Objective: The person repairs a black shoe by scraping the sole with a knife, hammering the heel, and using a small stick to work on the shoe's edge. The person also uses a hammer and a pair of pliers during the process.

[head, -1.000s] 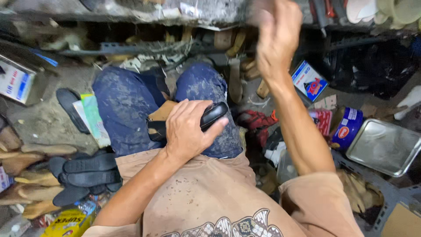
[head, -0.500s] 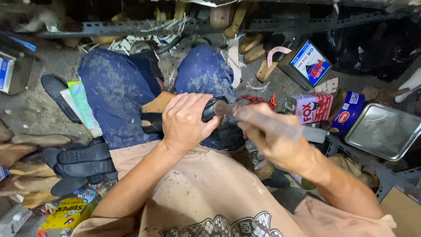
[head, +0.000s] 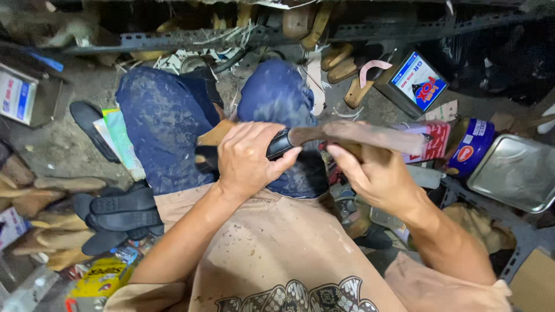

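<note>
My left hand presses a black shoe piece down on my lap, fingers wrapped over it, on top of a tan piece lying across my blue, dusty trousers. My right hand grips a long brown flat tool, blurred by motion. The tool's left end touches the black shoe piece just right of my left fingers. What kind of tool it is I cannot make out.
Stacked black soles and tan shoe parts lie at the left. A blue-labelled tin, a round blue can and a metal tray sit at the right. Wooden lasts lie under a perforated metal shelf rail.
My right hand came down from the shelf above to my lap and now holds the brown tool against the black shoe piece. My left hand stayed on the piece.
</note>
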